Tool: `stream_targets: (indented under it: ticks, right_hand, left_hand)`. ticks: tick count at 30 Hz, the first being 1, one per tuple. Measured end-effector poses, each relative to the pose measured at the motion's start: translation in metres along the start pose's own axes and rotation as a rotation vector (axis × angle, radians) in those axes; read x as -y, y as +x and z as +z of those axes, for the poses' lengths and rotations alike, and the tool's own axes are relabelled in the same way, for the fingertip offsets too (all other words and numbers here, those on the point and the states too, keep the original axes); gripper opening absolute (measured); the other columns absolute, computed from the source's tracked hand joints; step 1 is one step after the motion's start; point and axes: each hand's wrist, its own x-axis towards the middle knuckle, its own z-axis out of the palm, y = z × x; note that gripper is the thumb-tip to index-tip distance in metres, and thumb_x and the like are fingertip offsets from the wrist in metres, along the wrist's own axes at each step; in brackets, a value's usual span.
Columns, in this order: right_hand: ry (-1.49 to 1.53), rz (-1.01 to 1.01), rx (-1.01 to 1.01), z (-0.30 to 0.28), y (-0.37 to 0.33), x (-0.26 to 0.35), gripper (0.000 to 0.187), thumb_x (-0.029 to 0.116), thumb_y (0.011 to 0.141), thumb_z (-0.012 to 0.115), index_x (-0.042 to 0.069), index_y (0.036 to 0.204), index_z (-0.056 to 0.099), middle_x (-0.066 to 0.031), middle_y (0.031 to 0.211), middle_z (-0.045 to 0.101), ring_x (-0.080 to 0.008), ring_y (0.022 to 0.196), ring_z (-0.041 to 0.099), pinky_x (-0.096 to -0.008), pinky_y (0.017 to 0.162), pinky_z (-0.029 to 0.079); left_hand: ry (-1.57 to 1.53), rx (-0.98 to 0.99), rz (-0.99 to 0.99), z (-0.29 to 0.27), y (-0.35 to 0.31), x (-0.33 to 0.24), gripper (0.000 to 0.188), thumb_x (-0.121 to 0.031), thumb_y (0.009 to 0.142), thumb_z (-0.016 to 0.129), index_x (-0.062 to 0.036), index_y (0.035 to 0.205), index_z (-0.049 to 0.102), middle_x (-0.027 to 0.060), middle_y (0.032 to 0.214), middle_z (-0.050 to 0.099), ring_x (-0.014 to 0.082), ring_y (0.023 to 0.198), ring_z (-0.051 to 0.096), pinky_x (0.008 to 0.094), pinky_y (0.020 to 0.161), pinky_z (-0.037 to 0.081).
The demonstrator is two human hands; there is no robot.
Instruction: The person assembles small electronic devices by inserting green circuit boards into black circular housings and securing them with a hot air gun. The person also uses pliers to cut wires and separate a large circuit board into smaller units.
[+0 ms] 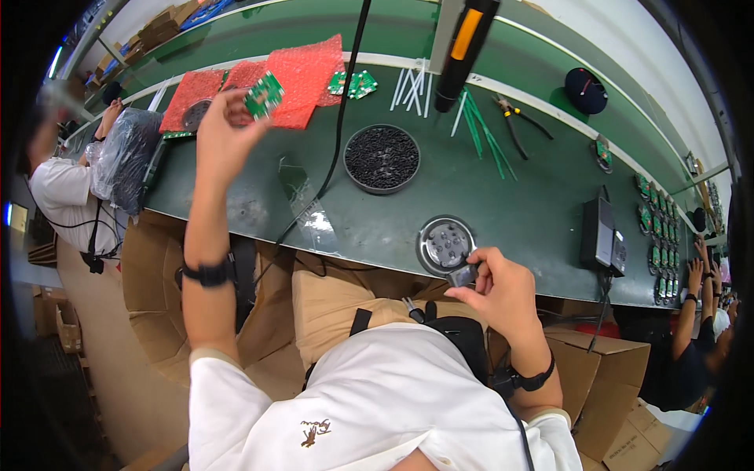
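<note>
My left hand point(228, 135) is raised over the far left of the bench, pinching a green circuit board point(265, 96) by its edge. Behind that board lie red bubble-wrap sheets point(302, 74). At the bench's front edge my right hand point(504, 289) grips a round black plastic housing point(446, 243) by its near rim. A small dark block sticks out from the housing beside my thumb; whether it is part of the housing I cannot tell. Between my hands, farther back, stands a round tray point(382, 159) full of small black pieces.
A black electric screwdriver point(465, 55) hangs above the bench. Behind it lie white sticks point(410, 88), green sticks point(483, 135) and pliers point(518, 122). A black box point(601, 235) stands at the right, near rows of assembled boards point(660, 235). People work at both sides; cardboard boxes point(605, 385) flank my seat.
</note>
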Motion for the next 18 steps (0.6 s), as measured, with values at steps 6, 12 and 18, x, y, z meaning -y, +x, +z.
stream_targets:
  ticks: [6,12,18]
  right_hand:
    - [0.094,-0.123,0.002,0.023,0.004,0.014,0.042,0.026,0.073,0.092,0.009,0.102,0.068,0.0005,0.057,0.055,-0.0139,0.051,0.055,-0.0295,0.049,0.043]
    - [0.932,0.143,0.091,0.004,0.029,0.022,0.036,0.001,0.097,0.068,-0.004,0.131,0.058,-0.0066,0.101,0.068,-0.0095,0.083,0.063,-0.0227,0.073,0.053]
    - [0.978,0.209,0.161,0.009,0.041,0.005,0.035,0.000,0.097,0.068,-0.003,0.130,0.058,-0.0075,0.103,0.069,-0.0093,0.080,0.065,-0.0228,0.069,0.055]
  left_hand:
    - [-0.115,0.266,0.060,0.028,-0.136,-0.118,0.059,-0.005,0.072,0.086,-0.0027,0.127,0.063,0.0089,0.105,0.071,0.0174,0.092,0.068,0.0299,0.076,0.053]
    - [-0.244,0.406,0.153,0.085,-0.157,-0.130,0.062,-0.004,0.072,0.086,-0.0056,0.129,0.062,0.0093,0.102,0.068,0.0231,0.090,0.068,0.0331,0.075,0.054]
    - [-0.244,0.413,0.185,0.101,-0.163,-0.134,0.070,-0.006,0.071,0.087,-0.0042,0.135,0.058,0.0115,0.107,0.066,0.0257,0.092,0.067,0.0368,0.077,0.055]
